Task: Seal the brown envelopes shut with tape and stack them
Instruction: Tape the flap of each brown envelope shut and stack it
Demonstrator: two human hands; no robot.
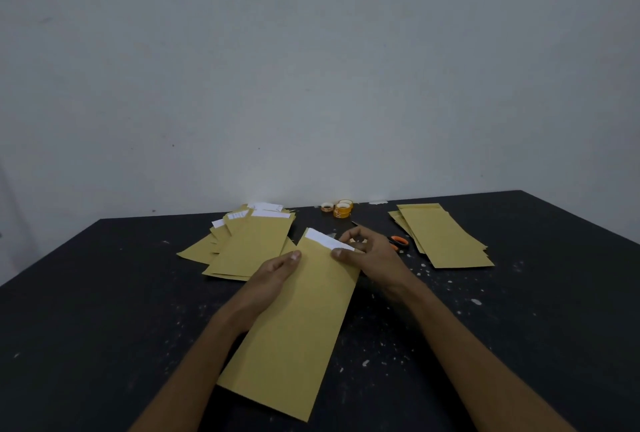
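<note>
A long brown envelope (298,320) lies in front of me on the black table (104,310), with white paper showing at its far open end. My left hand (273,274) holds its left edge, thumb on top. My right hand (370,253) pinches the far right corner at the white paper. A loose pile of brown envelopes (246,244) with white paper sticking out lies at the back left. A neater stack of brown envelopes (443,235) lies at the back right. Two tape rolls (341,208) stand near the wall.
Orange-handled scissors (398,241) lie just behind my right hand, partly hidden by it. The grey wall rises right behind the table's far edge. White specks dot the tabletop.
</note>
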